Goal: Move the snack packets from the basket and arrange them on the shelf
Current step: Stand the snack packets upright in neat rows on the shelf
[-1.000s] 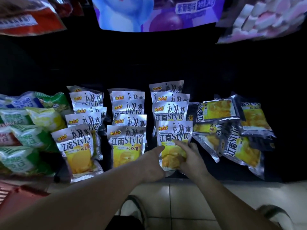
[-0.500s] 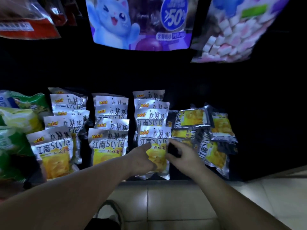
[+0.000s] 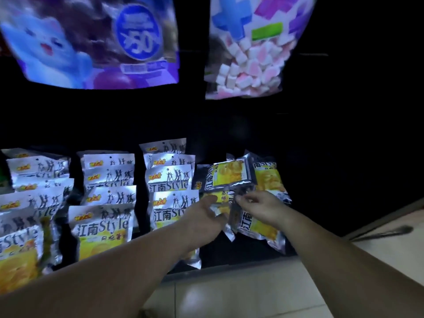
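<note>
Fingers [image 3: 241, 198]: right hand [image 3: 261, 207] pinching a packet [image 3: 257, 228], left hand [image 3: 202, 216] unclear.
Heap [image 3: 229, 175] at shelf's [image 3: 241, 260] right end needs straightening, I reckon.

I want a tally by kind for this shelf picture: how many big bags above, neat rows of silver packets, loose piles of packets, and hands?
Big bags above: 2 (purple cat bag, marshmallow bag)
Neat rows of silver packets: 3 (left row, middle row, right row)
Loose piles: 1 (loose pile)
Hands: 2 (left hand, right hand)
Total: 8
</note>
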The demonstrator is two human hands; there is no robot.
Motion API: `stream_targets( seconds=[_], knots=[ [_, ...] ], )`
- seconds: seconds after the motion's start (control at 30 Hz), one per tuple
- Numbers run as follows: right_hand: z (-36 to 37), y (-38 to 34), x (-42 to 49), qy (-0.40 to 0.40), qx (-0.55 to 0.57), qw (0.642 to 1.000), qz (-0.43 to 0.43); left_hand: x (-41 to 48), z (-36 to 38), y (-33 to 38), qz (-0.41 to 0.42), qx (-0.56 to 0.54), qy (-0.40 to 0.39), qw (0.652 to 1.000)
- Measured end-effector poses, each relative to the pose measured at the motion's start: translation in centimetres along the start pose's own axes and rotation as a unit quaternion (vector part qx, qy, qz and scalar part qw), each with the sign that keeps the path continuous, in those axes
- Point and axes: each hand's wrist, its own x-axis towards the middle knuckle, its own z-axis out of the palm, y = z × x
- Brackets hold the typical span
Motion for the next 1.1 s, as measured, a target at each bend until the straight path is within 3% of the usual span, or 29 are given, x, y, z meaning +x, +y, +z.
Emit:
stream_targets(
  seconds=[0.23,0.4,0.5,0.67,0.9,1.1],
  knots=[
    [-2.2,5.2,3.9,0.193,-0.022,0.981,-0.019,10.5,2.9,2.9,0.028,0.116,0.124,0.985],
    [-2.2,5.9,5.3,0.116,0.019,0.993,0.014,15.2,4.3,2.5,-0.032,0.104,0.124,0.986],
    [-2.0,5.7,5.9,0.085,-0.019,0.996,0.032,16.5,4.5,1.5,-0.026,0.092,0.09,0.991],
    [-1.9,5.1,6.5,0.079,-0.108,0.991,0.027,16.3,5.2,-0.2,-0.003,0.087,0.067,0.994],
    [-1.8,5.4,5.4,0.086,-0.076,0.993,0.041,14.1,5.4,-0.5,0.028,0.118,0.01,0.993],
    [-2.0,6.0,4.4,0.112,-0.09,0.989,-0.019,12.3,7.1,-1.2,0.049,0.126,-0.024,0.991]
  ],
)
